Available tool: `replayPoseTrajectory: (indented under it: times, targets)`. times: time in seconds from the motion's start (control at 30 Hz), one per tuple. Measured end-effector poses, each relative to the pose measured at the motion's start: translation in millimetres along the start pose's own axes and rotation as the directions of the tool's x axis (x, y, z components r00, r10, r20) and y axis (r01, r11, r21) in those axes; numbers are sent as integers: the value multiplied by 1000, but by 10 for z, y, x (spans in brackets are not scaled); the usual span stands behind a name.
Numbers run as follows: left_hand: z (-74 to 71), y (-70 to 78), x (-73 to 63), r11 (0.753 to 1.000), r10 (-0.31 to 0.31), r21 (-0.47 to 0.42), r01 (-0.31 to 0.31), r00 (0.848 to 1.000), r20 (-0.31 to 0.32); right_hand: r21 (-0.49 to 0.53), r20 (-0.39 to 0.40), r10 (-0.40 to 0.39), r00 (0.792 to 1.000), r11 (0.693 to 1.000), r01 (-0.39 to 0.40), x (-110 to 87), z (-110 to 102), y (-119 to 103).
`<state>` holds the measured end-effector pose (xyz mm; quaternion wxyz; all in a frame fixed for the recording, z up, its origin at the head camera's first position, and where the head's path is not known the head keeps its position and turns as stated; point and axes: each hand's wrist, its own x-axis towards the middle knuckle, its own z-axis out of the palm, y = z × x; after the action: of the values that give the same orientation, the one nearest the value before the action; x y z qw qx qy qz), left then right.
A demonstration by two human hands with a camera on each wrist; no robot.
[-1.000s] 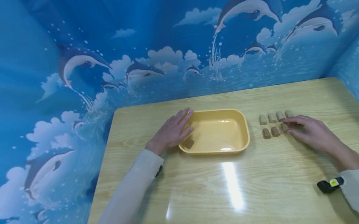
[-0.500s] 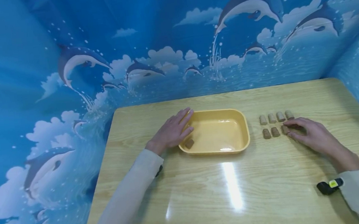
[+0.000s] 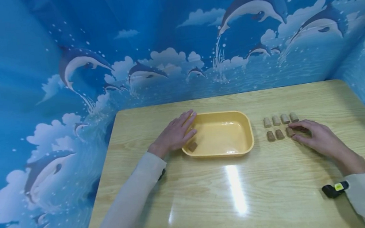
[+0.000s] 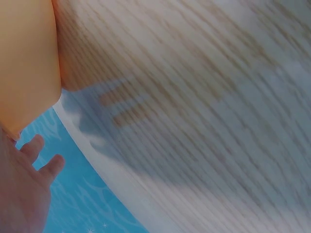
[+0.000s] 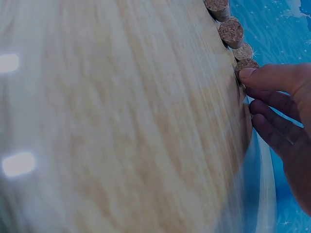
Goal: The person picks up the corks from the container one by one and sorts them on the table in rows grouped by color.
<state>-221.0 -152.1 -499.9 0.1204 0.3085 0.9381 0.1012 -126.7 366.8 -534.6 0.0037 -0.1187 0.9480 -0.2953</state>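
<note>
My left hand (image 3: 172, 134) rests on the left rim of a yellow plastic tray (image 3: 219, 134), its fingers extended along that end. Inside the tray, by the left corner, lies one brown cork stopper (image 3: 192, 146). To the right, my right hand (image 3: 323, 138) pinches a tapered cork stopper (image 3: 290, 132) between thumb and fingers, at the right end of the front row. In the right wrist view the thumb presses near the top of this cork (image 5: 247, 63). The left wrist view catches the tray's outer wall (image 4: 29, 53) and part of the left hand (image 4: 24, 189).
Two more corks (image 3: 275, 135) stand in the front row, left of the pinched one. Behind them runs a back row of several paler corks (image 3: 276, 120). All sit on a wood-grain table (image 3: 204, 200). A blue dolphin-print curtain (image 3: 168, 38) hangs behind and at both sides.
My right hand's fingers have shifted slightly and closed in on the front-row cork at the right end. The left hand and the tray have not moved.
</note>
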Motion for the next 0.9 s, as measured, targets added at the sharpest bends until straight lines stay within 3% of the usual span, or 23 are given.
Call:
replayPoseTrajectory:
  times: [0.3,0.5,0.7,0.9]
  targets:
    - [-5,10,1,1000,5,-3,-5,1000,-7,-3,3,16,1000,1000,-16,-13,-19,-24]
    - [-4,14,1,1000,1,5,-1,1000,-3,-28,-70,-41,997,999,39,-10,-64,-64]
    - [-20,24,-11,1000,-10,1,10,1000,6,4,-80,-67,995,998,67,96,-70,-307]
    - [-17,22,-13,1000,-8,8,8,1000,5,14,-69,-147,987,989,148,259,30,-658]
